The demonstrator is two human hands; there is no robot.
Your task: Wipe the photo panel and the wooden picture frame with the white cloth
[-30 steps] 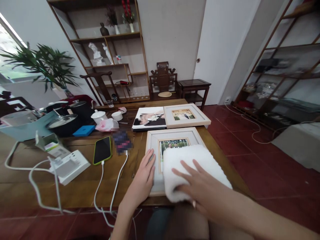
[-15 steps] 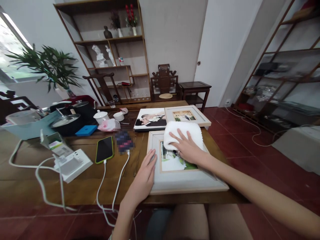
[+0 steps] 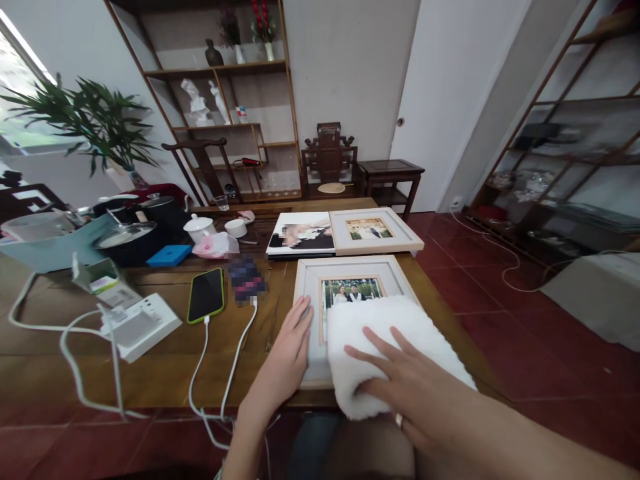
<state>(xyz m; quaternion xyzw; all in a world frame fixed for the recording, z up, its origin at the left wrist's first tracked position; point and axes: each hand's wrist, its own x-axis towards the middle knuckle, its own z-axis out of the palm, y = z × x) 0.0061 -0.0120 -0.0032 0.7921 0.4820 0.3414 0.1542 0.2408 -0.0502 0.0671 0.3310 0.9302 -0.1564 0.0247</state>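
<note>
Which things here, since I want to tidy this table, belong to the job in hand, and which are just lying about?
In the job: white cloth under the right hand; near picture frame, left hand on its edge; perhaps the rear frame.

Lying about: green-cased phone; blue box; pink-and-white bag.

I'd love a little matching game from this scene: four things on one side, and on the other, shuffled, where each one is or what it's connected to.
1. White cloth
2. Left hand
3. Green-edged phone
4. Blue box

A. Plugged into a white cable
B. Just right of the black pan
C. Under the right hand
D. On the left side of the nearest picture frame

Pairs: 1-C, 2-D, 3-A, 4-B
</note>
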